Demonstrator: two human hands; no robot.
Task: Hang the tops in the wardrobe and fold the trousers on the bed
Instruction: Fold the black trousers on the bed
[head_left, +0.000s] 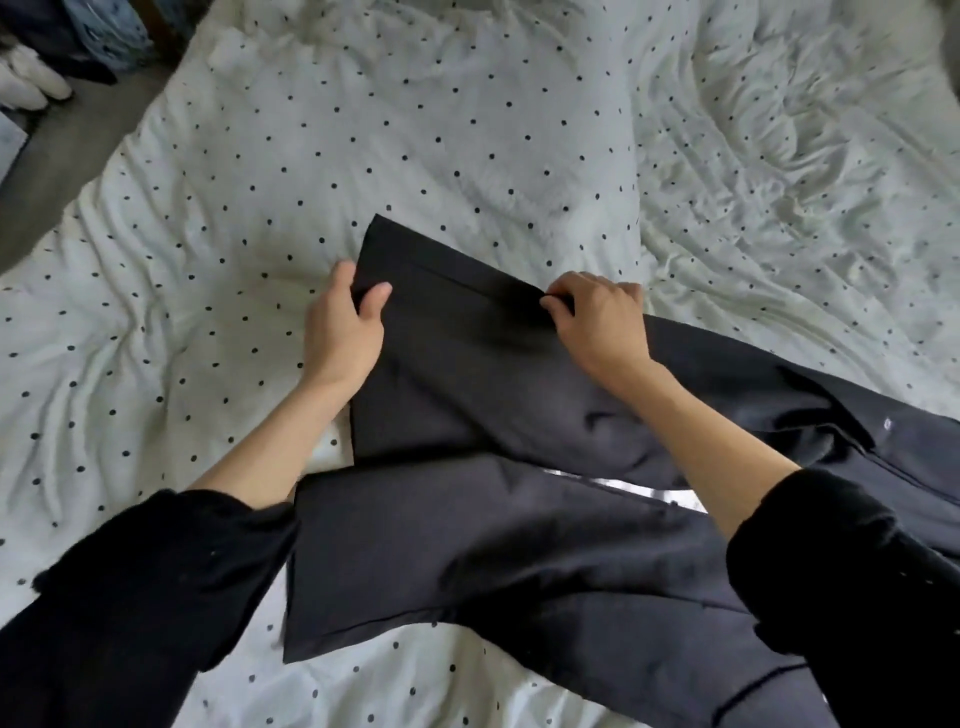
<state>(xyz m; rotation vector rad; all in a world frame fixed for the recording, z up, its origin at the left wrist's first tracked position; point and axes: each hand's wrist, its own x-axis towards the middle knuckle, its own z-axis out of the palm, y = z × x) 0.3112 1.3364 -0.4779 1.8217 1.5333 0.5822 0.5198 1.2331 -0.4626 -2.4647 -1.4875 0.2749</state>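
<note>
Black fabric trousers (493, 545) lie spread across the bed (182, 260), nearer leg flat below both wrists, farther leg beneath the fingers. The left hand (340, 325) pinches that leg's hem corner, thumb on top and fingers curled under. The right hand (597, 317) grips the hem's other edge, fingers clenched on cloth. Beyond the fingers spreads a rumpled white black-dotted duvet (467, 104); far left, white shoes (36, 78) sit on the floor.

No text, label, brand or number can be read anywhere here.
</note>
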